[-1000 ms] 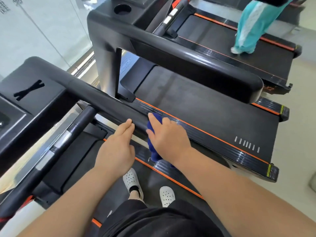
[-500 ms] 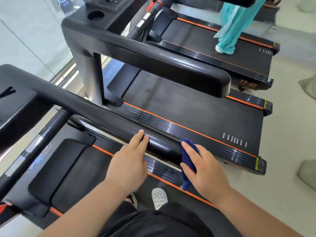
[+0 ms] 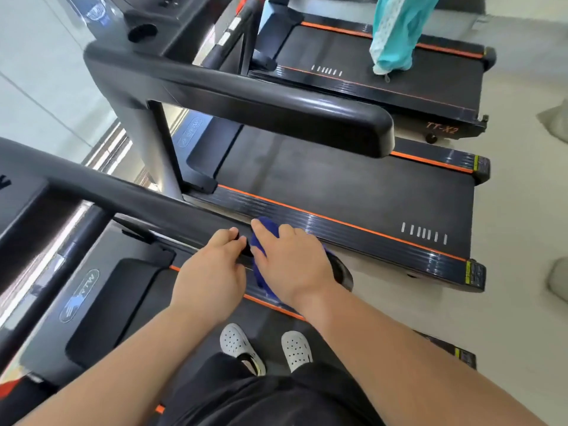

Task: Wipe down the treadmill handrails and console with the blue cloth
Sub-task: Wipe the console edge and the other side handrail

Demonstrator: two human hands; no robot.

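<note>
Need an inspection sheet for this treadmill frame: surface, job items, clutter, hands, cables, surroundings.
Surface: black handrail of the near treadmill, running from the console toward the person.
Job's things: blue cloth lies over the handrail near its end, partly under the right hand.
Clutter: nothing seen on the rail. Two grey shapes on the floor at right are too blurred to identify.
Hands: left hand grips the handrail, fingers curled over it. Right hand holds the blue cloth against the rail, close beside the left.
Cables: nothing seen.
Surroundings: neighbouring treadmill alongside, and another beyond it with a person in teal trousers on it.
</note>
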